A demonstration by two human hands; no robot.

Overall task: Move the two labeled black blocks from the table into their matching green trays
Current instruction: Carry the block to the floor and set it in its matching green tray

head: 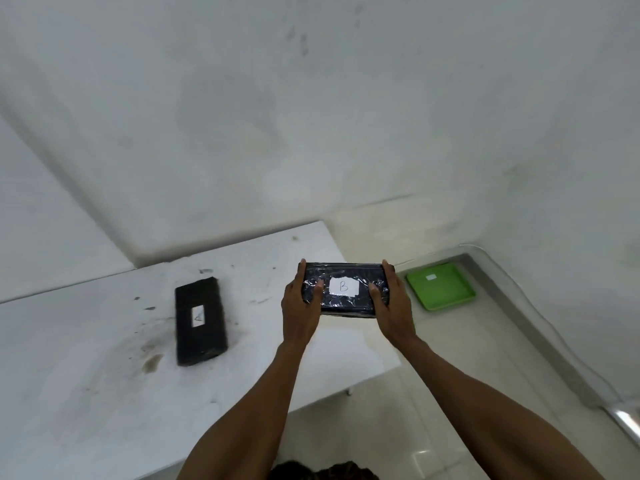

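A black block wrapped in shiny film, with a white label reading "B" [343, 289], is held in the air over the table's right end. My left hand [300, 304] grips its left end and my right hand [391, 303] grips its right end. A second black block with a white label [200, 320] lies flat on the white table [86, 358], to the left of my hands. One green tray [446, 299] with a small white label sits on the floor to the right, beyond the table.
The table's right edge runs diagonally just under my forearms, with pale tiled floor beyond it. White walls stand close behind the table and along the right side. The tabletop bears dark smudges near the lying block.
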